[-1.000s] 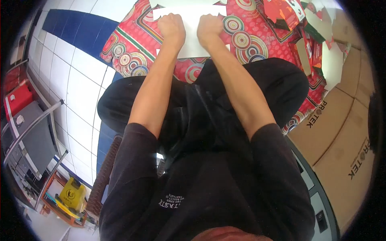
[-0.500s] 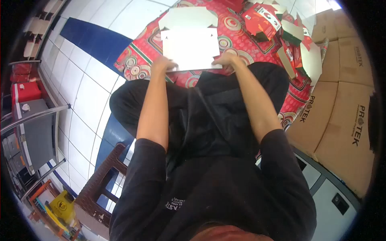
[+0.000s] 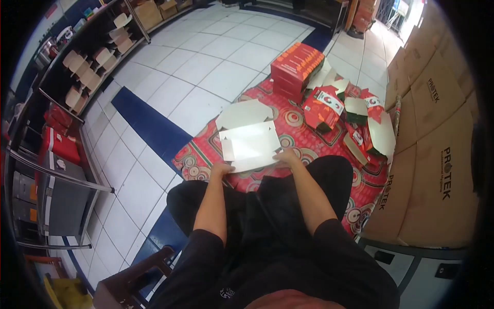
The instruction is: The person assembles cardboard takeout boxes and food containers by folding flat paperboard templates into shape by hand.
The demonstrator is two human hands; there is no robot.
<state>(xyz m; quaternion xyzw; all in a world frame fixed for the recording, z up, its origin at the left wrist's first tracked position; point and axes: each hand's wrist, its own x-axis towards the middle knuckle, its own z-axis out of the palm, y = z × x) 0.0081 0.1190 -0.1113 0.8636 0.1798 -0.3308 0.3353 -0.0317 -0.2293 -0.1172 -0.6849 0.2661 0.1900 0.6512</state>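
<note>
A white folded cardboard sheet (image 3: 250,142) lies on the red patterned mat (image 3: 200,149) before my crossed legs, its wide flap pointing away from me. At its near left corner, my left hand (image 3: 222,169) grips the raised near edge. My right hand (image 3: 288,156) holds the near right corner in the same way, thumb over the edge. Fingers of both hands are partly hidden beneath the cardboard.
A red box (image 3: 293,69) stands at the mat's far side, with several red and white cartons (image 3: 324,107) right of it. Large brown boxes (image 3: 437,170) line the right. A metal rack (image 3: 67,175) and brown stool (image 3: 134,275) are at left.
The view has tilted up, showing more floor and the red box. Both hands have gone from fists pressed on the cardboard to holding its near corners, and the near edge is now raised.
</note>
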